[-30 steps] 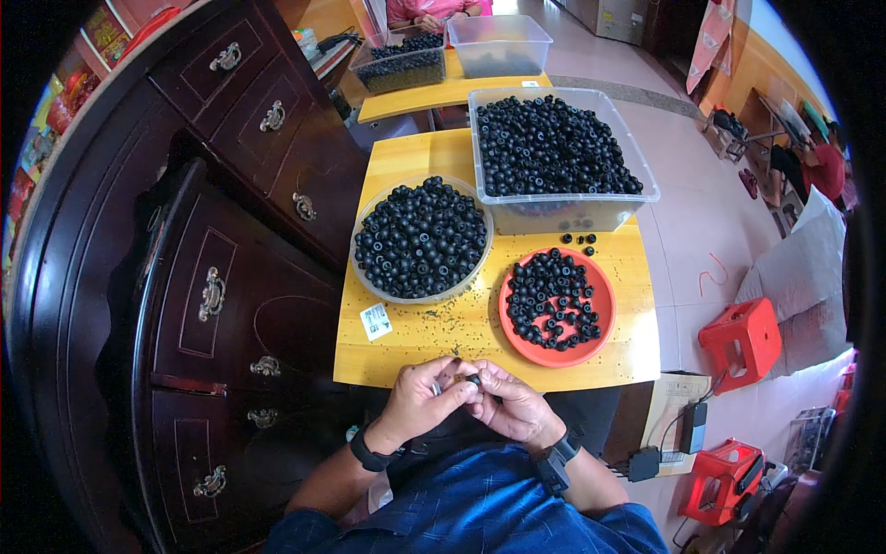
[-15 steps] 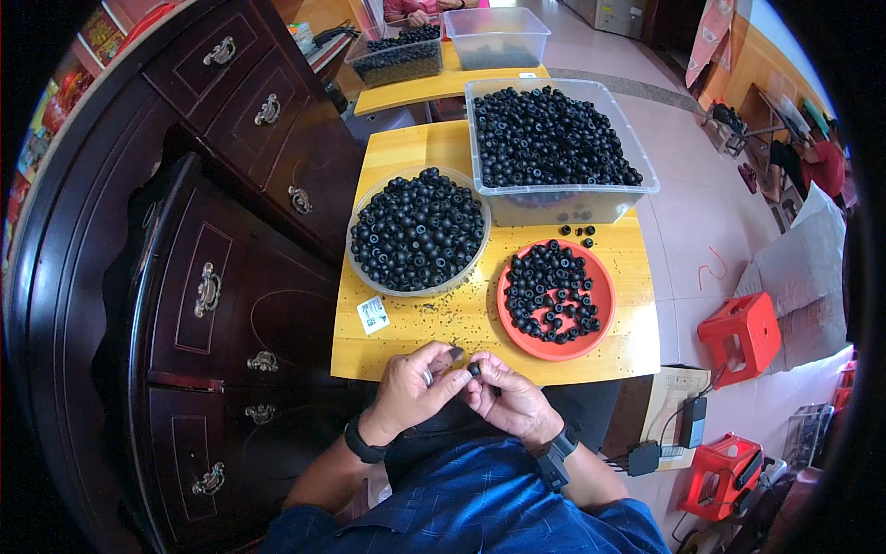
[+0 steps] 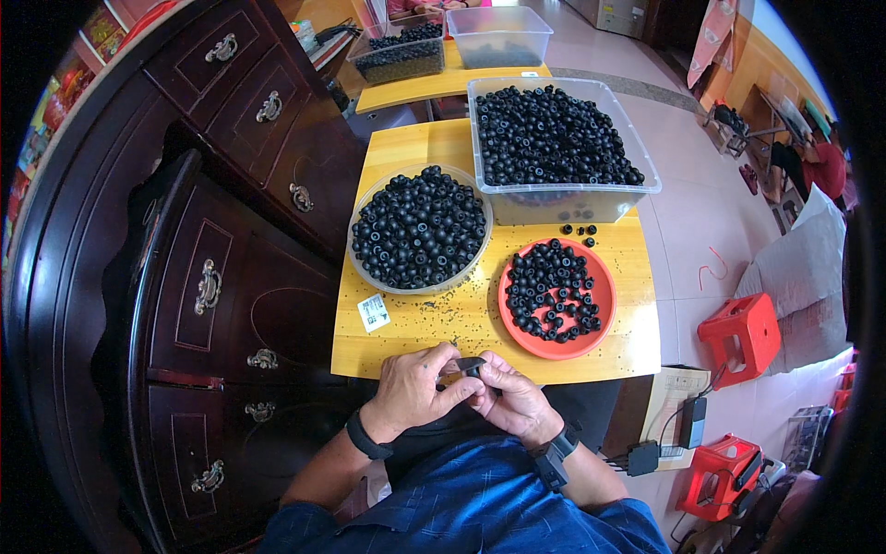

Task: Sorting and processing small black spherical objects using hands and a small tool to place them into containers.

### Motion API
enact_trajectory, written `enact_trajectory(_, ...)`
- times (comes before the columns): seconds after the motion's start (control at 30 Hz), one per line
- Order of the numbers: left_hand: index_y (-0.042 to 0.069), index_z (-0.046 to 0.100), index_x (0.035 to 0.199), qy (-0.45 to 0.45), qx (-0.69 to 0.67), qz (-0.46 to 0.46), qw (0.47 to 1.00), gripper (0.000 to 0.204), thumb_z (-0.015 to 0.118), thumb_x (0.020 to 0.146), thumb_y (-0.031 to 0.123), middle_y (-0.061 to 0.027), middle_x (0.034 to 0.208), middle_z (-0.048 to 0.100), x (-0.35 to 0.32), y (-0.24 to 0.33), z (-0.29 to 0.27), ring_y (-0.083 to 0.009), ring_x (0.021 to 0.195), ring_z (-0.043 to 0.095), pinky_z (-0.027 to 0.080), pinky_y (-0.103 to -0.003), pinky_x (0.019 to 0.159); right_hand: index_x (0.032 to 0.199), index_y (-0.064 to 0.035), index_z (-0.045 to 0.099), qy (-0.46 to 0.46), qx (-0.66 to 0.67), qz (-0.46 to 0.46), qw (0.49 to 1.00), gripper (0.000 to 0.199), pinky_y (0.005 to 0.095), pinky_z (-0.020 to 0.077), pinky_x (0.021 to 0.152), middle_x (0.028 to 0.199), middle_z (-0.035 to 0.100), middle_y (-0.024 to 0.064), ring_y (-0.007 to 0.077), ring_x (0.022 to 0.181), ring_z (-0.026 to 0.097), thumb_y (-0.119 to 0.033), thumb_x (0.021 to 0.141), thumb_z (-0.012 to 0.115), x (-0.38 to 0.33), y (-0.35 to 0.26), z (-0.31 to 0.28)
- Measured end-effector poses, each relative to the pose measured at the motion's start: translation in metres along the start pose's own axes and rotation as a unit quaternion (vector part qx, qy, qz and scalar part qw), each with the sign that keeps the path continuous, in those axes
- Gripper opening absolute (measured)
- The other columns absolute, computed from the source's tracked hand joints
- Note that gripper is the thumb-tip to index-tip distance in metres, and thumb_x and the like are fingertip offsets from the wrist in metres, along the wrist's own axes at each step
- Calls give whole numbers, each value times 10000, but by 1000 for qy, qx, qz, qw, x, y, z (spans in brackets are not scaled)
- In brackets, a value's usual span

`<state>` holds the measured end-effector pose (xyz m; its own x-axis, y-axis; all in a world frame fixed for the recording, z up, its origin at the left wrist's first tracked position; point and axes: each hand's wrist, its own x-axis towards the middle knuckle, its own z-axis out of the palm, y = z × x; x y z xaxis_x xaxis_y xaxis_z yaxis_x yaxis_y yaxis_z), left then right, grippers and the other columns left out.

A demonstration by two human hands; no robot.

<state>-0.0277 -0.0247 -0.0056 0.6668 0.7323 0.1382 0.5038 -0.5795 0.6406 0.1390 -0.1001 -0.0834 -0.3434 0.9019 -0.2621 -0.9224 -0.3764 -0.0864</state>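
— Both hands have drawn down to the near edge of the yellow table [image 3: 637,305]; the clear tub [image 3: 563,198], round bowl [image 3: 420,288] and red plate [image 3: 604,323] sit as before.
— And the grip?
— Left hand [image 3: 411,392] and right hand [image 3: 512,402] pinch one small black part [image 3: 471,364] between fingertips. Best kept over the table, held lightly.

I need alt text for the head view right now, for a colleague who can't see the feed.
Both hands, left hand and right hand, meet at the near edge of a yellow table, pinching a small black part between them. Beyond them sit a round clear bowl, an orange plate and a clear bin, all holding black round parts.
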Motion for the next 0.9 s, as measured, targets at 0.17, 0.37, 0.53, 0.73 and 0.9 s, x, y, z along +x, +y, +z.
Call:
enact_trajectory(0.17,52,619,900,-2,9,12,1000,386,717,871,424,-104,722,667,1,-1,2,-288,641,679,511,-384,567,998,-85,623,-26,-9,-12,1000,37,246,547,665,881,656,8,110,758,646,-96,962,628,3,2,-9)
enact_trajectory(0.37,61,582,816,0,40,15,999,405,683,893,445,-106,660,627,0,-3,6,-306,603,653,491,-405,535,1001,-99,624,-22,-19,-40,999,42,249,543,684,897,650,-5,105,792,644,-84,962,624,2,0,-4)
enact_trajectory(0.53,62,580,784,-5,57,18,998,407,666,909,440,-105,633,616,3,-5,8,-321,585,645,490,-416,527,996,-105,615,-4,-6,-38,999,37,252,539,701,883,634,-14,109,802,638,-81,967,615,3,0,-5)
enact_trajectory(0.73,61,593,774,-15,46,18,999,403,672,907,433,-106,624,611,2,-7,13,-310,588,646,488,-406,527,983,-102,605,-8,20,-29,999,20,248,537,704,871,623,-11,108,795,638,-96,968,617,3,-2,-5)
enact_trajectory(0.9,58,641,887,-1,-38,9,999,298,708,896,349,-91,677,650,5,1,5,-275,601,661,502,-371,548,987,-98,602,-38,25,-22,999,52,239,536,710,875,622,-11,93,792,636,-134,965,634,2,-6,6)
